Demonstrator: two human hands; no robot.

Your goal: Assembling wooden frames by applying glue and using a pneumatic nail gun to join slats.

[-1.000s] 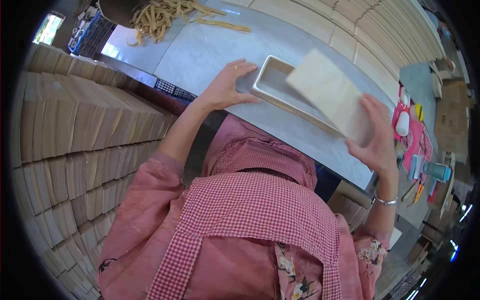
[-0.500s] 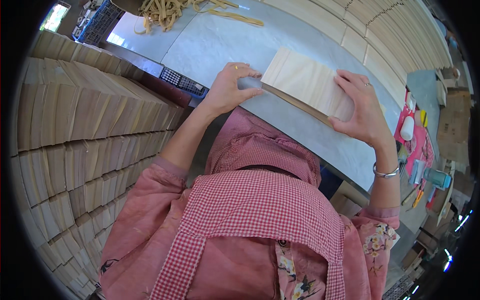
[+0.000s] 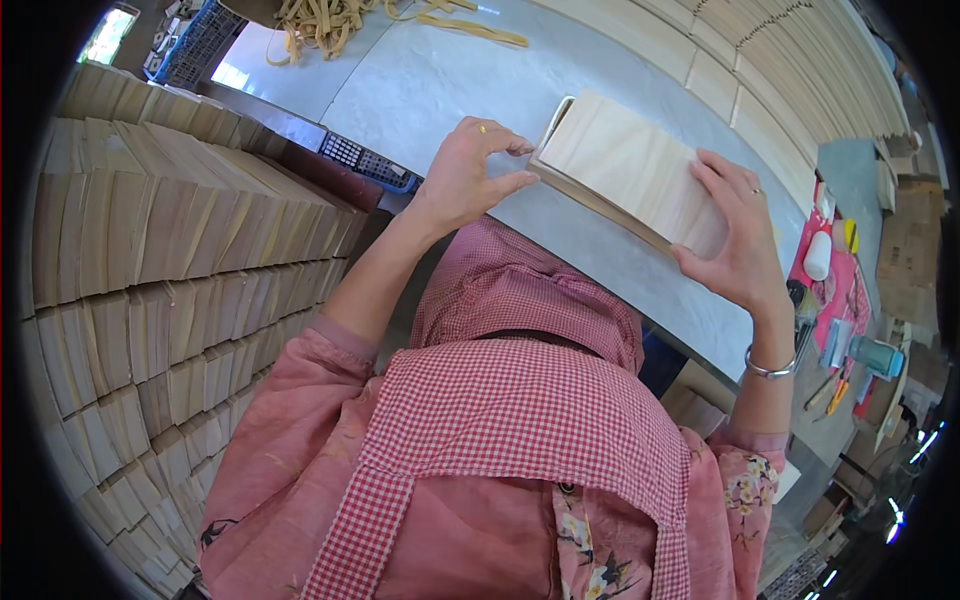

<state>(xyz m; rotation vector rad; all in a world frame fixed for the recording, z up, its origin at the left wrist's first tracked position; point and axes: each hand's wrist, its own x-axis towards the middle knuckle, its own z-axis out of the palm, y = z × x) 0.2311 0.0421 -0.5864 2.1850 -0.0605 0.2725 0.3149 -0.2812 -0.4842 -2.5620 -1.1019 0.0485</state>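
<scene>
A flat, pale wooden box [image 3: 600, 205] lies at an angle on the grey-white tabletop in front of me. Its smooth wooden lid [image 3: 630, 165] sits a little to the right, so a narrow strip of the box's left rim shows. My right hand [image 3: 735, 225] spans the right end, fingers at the far edge and thumb at the near edge. At the left end, my left hand [image 3: 475, 175] has its thumb and fingers apart, fingertips close to the box's corner; whether they touch it I cannot tell.
Tall stacks of thin wooden boards [image 3: 200, 210] rise at my left. More pale wooden pieces [image 3: 780, 60] line the table's far side. Tan bands [image 3: 325, 25] lie in a heap at the far left. A pink cloth [image 3: 835, 280] with a white bottle [image 3: 817, 255] and tools lies at right.
The lid has shifted right, uncovering the box's left rim. My right hand has moved slightly right and nearer with it. My left hand has come a little to the right.
</scene>
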